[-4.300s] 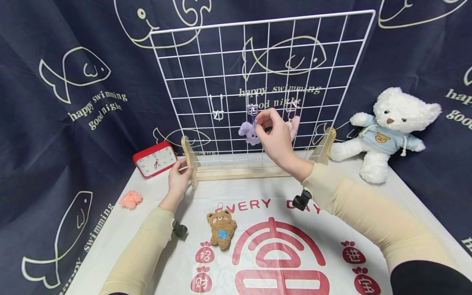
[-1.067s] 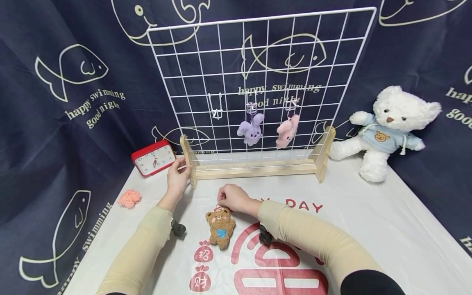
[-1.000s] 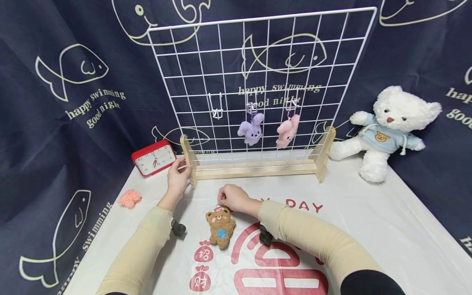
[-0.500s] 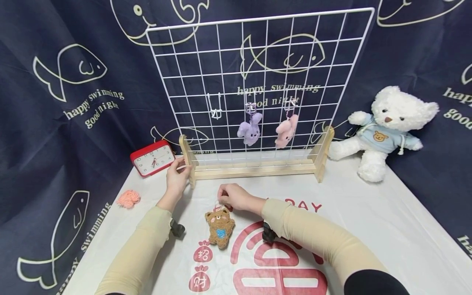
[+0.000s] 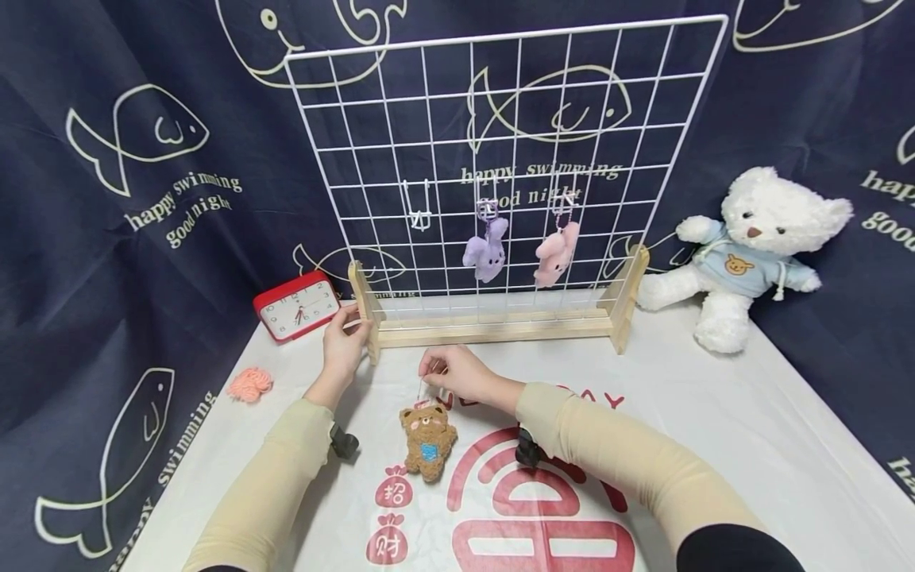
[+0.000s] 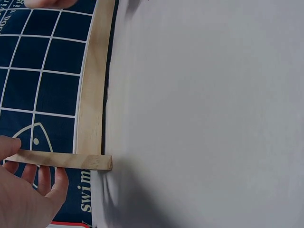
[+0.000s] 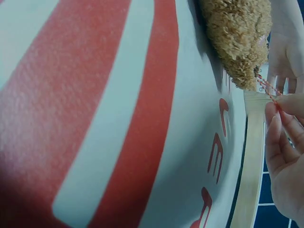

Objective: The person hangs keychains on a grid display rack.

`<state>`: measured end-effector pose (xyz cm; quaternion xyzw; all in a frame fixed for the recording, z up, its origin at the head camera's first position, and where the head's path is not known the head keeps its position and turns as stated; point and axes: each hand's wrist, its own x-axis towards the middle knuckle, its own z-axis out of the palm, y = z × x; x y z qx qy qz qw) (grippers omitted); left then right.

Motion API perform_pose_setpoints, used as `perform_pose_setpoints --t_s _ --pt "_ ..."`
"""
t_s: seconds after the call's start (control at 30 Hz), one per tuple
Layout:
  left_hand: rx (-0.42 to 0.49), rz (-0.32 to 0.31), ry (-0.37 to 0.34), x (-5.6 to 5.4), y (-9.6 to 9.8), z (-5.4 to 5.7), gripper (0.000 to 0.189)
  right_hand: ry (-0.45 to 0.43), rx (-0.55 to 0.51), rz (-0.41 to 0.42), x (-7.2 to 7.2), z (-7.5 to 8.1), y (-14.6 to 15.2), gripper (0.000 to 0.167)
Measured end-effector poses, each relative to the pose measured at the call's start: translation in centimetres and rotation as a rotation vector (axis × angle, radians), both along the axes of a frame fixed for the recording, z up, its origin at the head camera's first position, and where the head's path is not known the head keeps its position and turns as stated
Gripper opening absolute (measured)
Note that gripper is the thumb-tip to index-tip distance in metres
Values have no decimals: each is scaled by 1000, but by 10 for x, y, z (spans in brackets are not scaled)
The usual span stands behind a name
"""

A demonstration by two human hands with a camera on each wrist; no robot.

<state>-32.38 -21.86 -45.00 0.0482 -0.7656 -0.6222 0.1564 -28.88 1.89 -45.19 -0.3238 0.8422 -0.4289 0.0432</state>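
Note:
A brown plush bear charm (image 5: pixel 427 442) with a blue patch is on the white tablecloth, face up in the head view. My right hand (image 5: pixel 461 373) pinches its thin red-and-white cord (image 7: pixel 267 88) between thumb and fingertips, the cord drawn tight above the bear's head. With thumb and fingers, my left hand (image 5: pixel 344 345) grips the left wooden support (image 6: pixel 61 160) of the white wire grid rack (image 5: pixel 519 36). On the grid hang a purple plush charm (image 5: pixel 488 253) and a pink plush charm (image 5: pixel 556 256). A white hook (image 5: pixel 421 221) to their left carries nothing.
A red alarm clock (image 5: pixel 299 306) stands beside my left hand, with a peach yarn bundle (image 5: pixel 250 384) nearer the front. At the right sits a white teddy bear (image 5: pixel 743 262) in a blue top. The rack's wooden base bar (image 5: pixel 493 334) lies behind my right hand.
My right hand has come down from the purple charm to the brown bear's cord, and has since risen slightly, pulling it tight. My left hand keeps its grip on the rack support.

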Motion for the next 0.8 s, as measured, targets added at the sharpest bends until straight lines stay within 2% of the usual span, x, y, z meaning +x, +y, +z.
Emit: perform_pose_setpoints --t_s 0.37,0.8 --pt "-13 10 0 -1 0 -1 40 -4 -50 5 6 19 4 5" --pt "-11 4 7 -1 0 -1 39 95 -97 38 3 40 11 7"
